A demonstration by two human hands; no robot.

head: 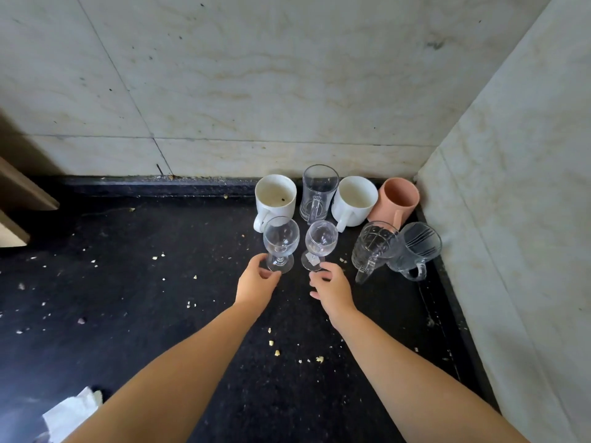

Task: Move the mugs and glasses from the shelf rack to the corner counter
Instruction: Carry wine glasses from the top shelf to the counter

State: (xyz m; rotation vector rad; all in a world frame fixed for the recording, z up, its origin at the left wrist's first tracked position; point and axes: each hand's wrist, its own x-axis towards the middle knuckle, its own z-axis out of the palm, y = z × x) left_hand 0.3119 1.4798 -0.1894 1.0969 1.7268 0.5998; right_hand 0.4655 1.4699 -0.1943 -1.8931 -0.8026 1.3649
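Note:
Two clear stemmed glasses stand upright on the black corner counter point(160, 298). My left hand point(256, 284) is at the foot of the left stemmed glass point(280, 243), fingers loosely curled, fingertips just touching the foot's edge. My right hand point(332, 287) is likewise at the foot of the right stemmed glass point(320, 243), which has a small sticker on its base. Behind them stand a white mug point(275, 199), a clear glass mug point(319, 191), a second white mug point(355, 201) and a pink mug point(396, 199). Two patterned glass mugs point(374, 247) point(415, 249) stand at the right.
Marble walls close the corner at the back and the right point(511, 187). Crumbs are scattered over the counter. A crumpled white paper point(73, 417) lies at the bottom left. A beige wooden piece point(22, 193) juts in at the left edge.

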